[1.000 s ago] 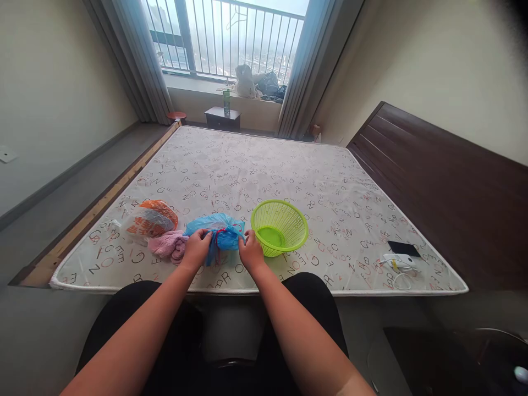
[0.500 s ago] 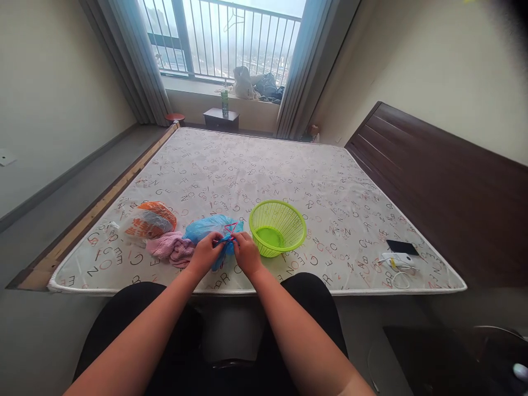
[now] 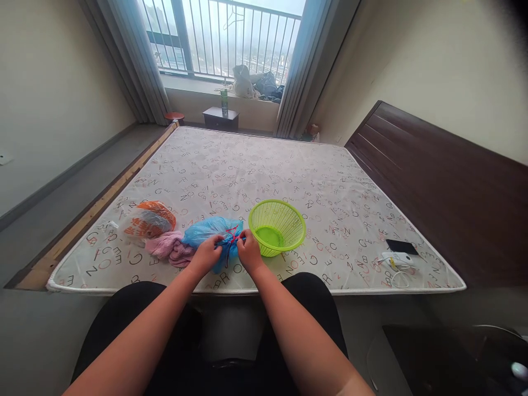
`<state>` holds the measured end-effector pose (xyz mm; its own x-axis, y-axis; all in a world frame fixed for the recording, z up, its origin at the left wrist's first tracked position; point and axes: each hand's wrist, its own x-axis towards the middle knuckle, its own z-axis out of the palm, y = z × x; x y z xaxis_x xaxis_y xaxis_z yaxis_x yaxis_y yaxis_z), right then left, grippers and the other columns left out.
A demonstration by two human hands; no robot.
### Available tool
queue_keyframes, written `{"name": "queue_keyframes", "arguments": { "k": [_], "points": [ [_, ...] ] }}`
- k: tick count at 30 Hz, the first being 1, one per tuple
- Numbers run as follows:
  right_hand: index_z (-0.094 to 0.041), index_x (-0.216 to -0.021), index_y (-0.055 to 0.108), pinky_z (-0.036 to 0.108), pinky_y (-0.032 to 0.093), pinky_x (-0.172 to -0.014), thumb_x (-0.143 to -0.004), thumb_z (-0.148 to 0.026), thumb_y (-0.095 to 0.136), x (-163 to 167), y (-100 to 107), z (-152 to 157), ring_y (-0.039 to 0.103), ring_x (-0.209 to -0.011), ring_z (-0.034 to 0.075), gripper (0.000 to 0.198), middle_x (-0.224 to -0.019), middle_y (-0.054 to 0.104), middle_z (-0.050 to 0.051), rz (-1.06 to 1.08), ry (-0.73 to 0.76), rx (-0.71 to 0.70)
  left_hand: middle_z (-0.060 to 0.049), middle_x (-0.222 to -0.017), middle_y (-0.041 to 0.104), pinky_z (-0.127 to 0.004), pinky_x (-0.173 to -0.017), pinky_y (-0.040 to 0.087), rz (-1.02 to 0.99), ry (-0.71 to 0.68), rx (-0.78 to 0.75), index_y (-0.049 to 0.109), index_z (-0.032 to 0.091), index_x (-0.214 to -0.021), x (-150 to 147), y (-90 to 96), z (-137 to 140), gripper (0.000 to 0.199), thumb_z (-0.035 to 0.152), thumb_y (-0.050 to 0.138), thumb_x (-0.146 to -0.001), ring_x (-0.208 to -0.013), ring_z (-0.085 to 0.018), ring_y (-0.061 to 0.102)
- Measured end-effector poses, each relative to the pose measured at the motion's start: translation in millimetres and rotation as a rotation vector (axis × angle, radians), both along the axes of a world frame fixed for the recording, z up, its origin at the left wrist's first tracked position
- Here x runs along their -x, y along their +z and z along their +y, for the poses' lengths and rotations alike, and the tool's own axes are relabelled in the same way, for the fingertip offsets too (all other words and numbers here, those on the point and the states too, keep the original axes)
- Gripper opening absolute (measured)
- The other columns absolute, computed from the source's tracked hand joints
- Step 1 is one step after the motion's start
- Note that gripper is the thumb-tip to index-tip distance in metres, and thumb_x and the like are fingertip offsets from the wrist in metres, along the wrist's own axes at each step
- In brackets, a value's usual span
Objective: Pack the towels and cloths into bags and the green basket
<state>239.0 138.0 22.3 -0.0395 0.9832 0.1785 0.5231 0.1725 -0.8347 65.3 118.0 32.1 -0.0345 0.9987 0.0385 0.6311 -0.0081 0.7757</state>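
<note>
A blue plastic bag (image 3: 206, 230) lies full on the mattress, gathered at its right end. Red string (image 3: 234, 234) is looped around that gathered neck. My left hand (image 3: 209, 252) pinches one end of the string beside the neck, fingers closed. On the other side, my right hand (image 3: 249, 251) is closed on the string too; its fingertips partly hide the end. Close by on the right stands a green plastic basket (image 3: 277, 225), upright. A pink towel (image 3: 169, 247) lies crumpled left of the bag.
An orange and clear plastic bag (image 3: 152, 220) rests behind the towel. The mattress (image 3: 256, 165) has a dark headboard (image 3: 437, 192) on the right. Near its right front corner lie a black phone (image 3: 401, 247) and a white device (image 3: 398, 259) with a cable.
My hands have moved apart, left hand leftward and right hand slightly rightward, with the red string between them. More of the bag's tied neck shows now.
</note>
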Motion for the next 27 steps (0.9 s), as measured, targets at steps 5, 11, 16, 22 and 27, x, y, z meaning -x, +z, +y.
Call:
{"name": "queue_keyframes", "arguments": {
  "k": [5,11,16,22,27],
  "points": [
    [-0.023,-0.093,0.053,0.029,0.044,-0.072,-0.087,-0.026,0.048,1.2,1.2,-1.7,0.059,-0.073,0.018,0.008,-0.086,0.064,0.001,0.055,0.068,0.036,-0.009,-0.112,0.071,-0.038,-0.091,0.053,-0.081,-0.089,-0.111,0.067,0.02,-0.108,-3.3,8.5,-2.3,0.026,0.029,0.06,-0.084,-0.106,-0.024,0.066],
    [-0.024,-0.086,0.051,0.028,0.042,-0.07,-0.085,-0.029,0.049,2.4,2.9,-3.4,0.058,-0.071,0.017,0.006,-0.077,0.059,-0.001,0.08,0.067,0.01,-0.006,-0.092,0.07,-0.036,-0.08,0.05,0.017,-0.205,-0.078,0.068,0.021,-0.088,-4.5,8.2,-2.8,0.016,0.036,0.064,-0.085,-0.088,-0.023,0.064],
    [-0.023,-0.082,0.051,0.028,0.039,-0.068,-0.091,-0.035,0.045,0.7,8.8,-4.3,0.055,-0.069,0.017,0.016,-0.072,0.057,-0.002,0.131,-0.001,-0.032,-0.003,-0.086,0.069,-0.032,-0.074,0.047,0.045,-0.21,-0.019,0.064,0.021,-0.084,-5.4,8.4,-4.6,0.011,0.031,0.059,-0.085,-0.076,-0.02,0.062],
    [-0.023,-0.076,0.052,0.028,0.036,-0.065,-0.098,-0.037,0.039,-2.9,13.8,-5.2,0.052,-0.066,0.017,0.029,-0.069,0.056,-0.001,0.173,-0.049,-0.058,0.0,-0.073,0.06,-0.03,-0.068,0.039,0.073,-0.081,0.051,0.054,0.021,-0.079,-6.5,9.4,-6.9,0.007,0.026,0.055,-0.083,-0.067,-0.018,0.055],
    [-0.022,-0.083,0.057,0.028,0.041,-0.068,-0.099,-0.036,0.038,-4.4,13.3,-4.8,0.058,-0.07,0.017,0.029,-0.076,0.064,0.001,0.267,-0.096,-0.06,0.003,-0.063,0.052,-0.029,-0.062,0.033,-0.076,0.233,0.108,0.05,0.022,-0.073,3.0,6.7,2.4,0.009,0.024,0.052,-0.081,-0.063,-0.017,0.049]
  ]
}}
